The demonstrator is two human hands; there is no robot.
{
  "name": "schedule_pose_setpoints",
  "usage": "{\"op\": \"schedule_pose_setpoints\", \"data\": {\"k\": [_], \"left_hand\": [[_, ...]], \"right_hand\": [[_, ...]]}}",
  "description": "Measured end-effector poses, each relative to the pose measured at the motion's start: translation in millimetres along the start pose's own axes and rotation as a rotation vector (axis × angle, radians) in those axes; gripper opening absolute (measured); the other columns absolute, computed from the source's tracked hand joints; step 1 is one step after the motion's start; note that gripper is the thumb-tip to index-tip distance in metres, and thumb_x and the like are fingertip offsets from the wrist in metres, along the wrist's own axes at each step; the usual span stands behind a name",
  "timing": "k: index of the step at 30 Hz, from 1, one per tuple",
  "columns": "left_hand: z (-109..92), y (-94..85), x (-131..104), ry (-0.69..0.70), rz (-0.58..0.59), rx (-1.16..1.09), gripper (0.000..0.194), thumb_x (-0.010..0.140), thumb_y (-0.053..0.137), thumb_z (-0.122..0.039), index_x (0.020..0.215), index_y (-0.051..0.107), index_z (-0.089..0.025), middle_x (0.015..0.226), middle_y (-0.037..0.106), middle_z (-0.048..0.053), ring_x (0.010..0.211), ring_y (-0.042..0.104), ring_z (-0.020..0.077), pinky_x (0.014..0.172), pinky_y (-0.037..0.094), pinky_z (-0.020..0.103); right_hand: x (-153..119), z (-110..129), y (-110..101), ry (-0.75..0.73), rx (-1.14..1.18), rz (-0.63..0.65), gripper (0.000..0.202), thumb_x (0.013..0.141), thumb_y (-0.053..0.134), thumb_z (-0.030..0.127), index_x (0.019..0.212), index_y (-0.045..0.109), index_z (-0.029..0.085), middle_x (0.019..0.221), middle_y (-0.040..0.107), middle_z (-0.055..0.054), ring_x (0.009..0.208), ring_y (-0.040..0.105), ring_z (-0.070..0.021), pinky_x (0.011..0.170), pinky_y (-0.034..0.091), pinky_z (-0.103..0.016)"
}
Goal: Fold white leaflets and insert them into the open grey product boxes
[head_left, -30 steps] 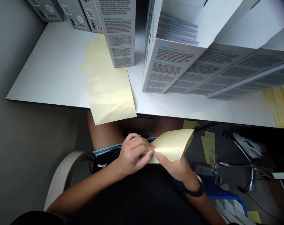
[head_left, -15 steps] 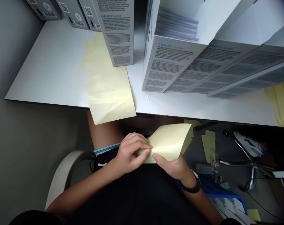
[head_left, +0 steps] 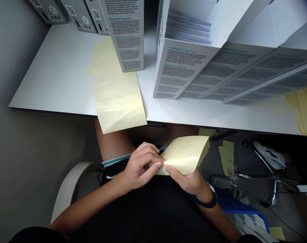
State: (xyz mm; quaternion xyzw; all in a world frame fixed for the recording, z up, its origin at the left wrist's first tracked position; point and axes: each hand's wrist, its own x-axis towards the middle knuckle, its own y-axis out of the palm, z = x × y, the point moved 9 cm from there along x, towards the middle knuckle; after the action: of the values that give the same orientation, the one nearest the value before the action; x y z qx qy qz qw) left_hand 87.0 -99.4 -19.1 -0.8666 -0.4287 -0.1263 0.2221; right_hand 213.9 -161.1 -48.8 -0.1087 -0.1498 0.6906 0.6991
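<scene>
Over my lap, a pale yellow sheet point(head_left: 186, 152) is held between both hands, its right part curved upward. My left hand point(head_left: 144, 165) pinches the left part of the sheet between thumb and fingers. My right hand point(head_left: 186, 180) grips its lower edge, thumb on top and the other fingers hidden beneath. Another yellow sheet point(head_left: 120, 98) lies on the table and hangs over the front edge. A tall printed box point(head_left: 129, 44) stands on the upper part of that sheet.
The white table point(head_left: 54, 74) carries a row of open printed boxes point(head_left: 186, 67), one with stacked papers point(head_left: 188, 28). Yellow material point(head_left: 304, 111) lies at its right end. A chair armrest point(head_left: 67, 189) is at left; a shoe point(head_left: 270, 155) and yellow scraps point(head_left: 226, 158) are below.
The right part of the held sheet has curled a little more and shifted slightly right. Both hands keep their hold, almost unmoved. The view has shifted slightly.
</scene>
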Motion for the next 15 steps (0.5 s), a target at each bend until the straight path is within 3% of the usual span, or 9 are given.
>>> {"op": "schedule_pose_setpoints", "data": {"k": [5, 12, 15], "left_hand": [[11, 2.4, -6, -0.055, -0.007, -0.039, 0.008, 0.092, 0.063, -0.010, 0.093, 0.067, -0.016, 0.085, 0.068, 0.006, 0.083, 0.063, 0.0168, 0.074, 0.054, 0.032], [7, 4.0, -13, 0.086, -0.013, 0.246, 0.013, 0.092, 0.062, -0.009, 0.102, 0.066, -0.016, 0.090, 0.072, 0.005, 0.082, 0.065, 0.0161, 0.074, 0.048, 0.031], [7, 0.5, -12, 0.088, -0.046, 0.272, 0.014, 0.093, 0.063, -0.011, 0.105, 0.066, -0.016, 0.091, 0.073, 0.005, 0.081, 0.067, 0.0154, 0.073, 0.048, 0.030]], "right_hand": [[-2, -8, 1, 0.058, 0.017, -0.015, 0.011, 0.095, 0.060, 0.028, 0.098, 0.069, 0.024, 0.098, 0.075, -0.005, 0.092, 0.073, -0.0240, 0.077, 0.063, -0.035], [-3, -17, 8, 0.136, 0.071, 0.016, 0.013, 0.097, 0.059, 0.032, 0.101, 0.068, 0.024, 0.095, 0.074, -0.005, 0.089, 0.072, -0.0241, 0.078, 0.061, -0.036], [-2, -16, 9, 0.134, 0.081, 0.013, 0.016, 0.097, 0.058, 0.031, 0.108, 0.068, 0.024, 0.101, 0.075, -0.005, 0.095, 0.072, -0.0242, 0.085, 0.061, -0.038]]}}
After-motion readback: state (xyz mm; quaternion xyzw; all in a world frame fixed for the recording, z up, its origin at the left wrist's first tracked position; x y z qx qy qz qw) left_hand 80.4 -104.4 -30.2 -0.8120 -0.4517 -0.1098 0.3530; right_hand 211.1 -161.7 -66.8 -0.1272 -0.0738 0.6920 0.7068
